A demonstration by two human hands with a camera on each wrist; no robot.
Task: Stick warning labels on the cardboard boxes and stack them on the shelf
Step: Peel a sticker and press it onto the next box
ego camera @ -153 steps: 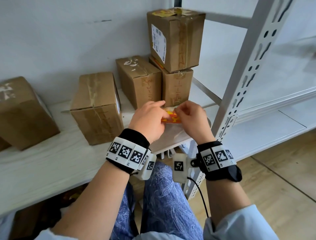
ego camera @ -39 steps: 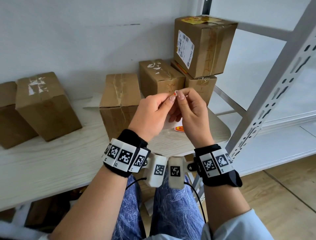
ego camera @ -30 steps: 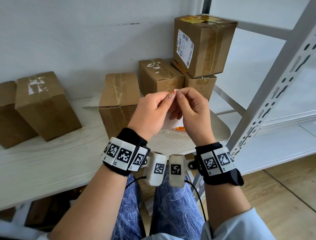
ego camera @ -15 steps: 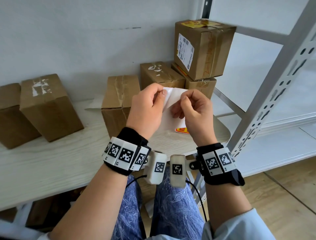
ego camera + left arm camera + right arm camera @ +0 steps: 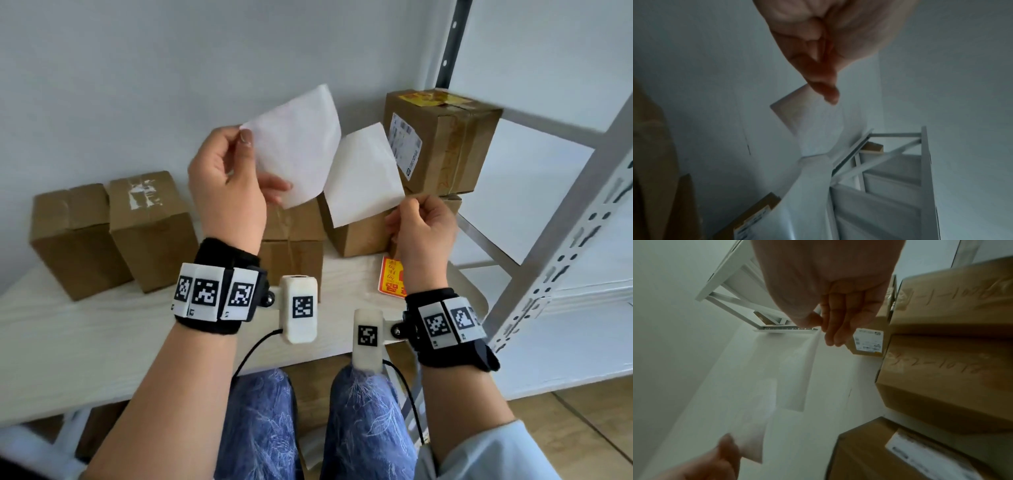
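Observation:
Two white sheets are held apart in the air in front of the boxes; I cannot tell which is the label and which the backing. My left hand (image 5: 243, 137) pinches the corner of the upper sheet (image 5: 298, 147), also seen in the left wrist view as a pale sheet (image 5: 812, 116). Lower down, my right hand (image 5: 411, 205) pinches the corner of the other sheet (image 5: 363, 178), which shows edge-on (image 5: 797, 373) in the right wrist view. An orange warning label (image 5: 390, 279) lies on the table behind my right wrist. Two cardboard boxes (image 5: 445, 144) are stacked at the right.
Several more cardboard boxes stand along the wall on the wooden table (image 5: 102, 335): two behind my hands (image 5: 291, 246) and two at the left (image 5: 150, 226). A white metal shelf upright (image 5: 565, 240) rises at the right, with the lower shelf boards behind it.
The two sheets, still together half a second ago, are now fully pulled apart. My left hand went up and left with one; my right hand moved down and right with the other.

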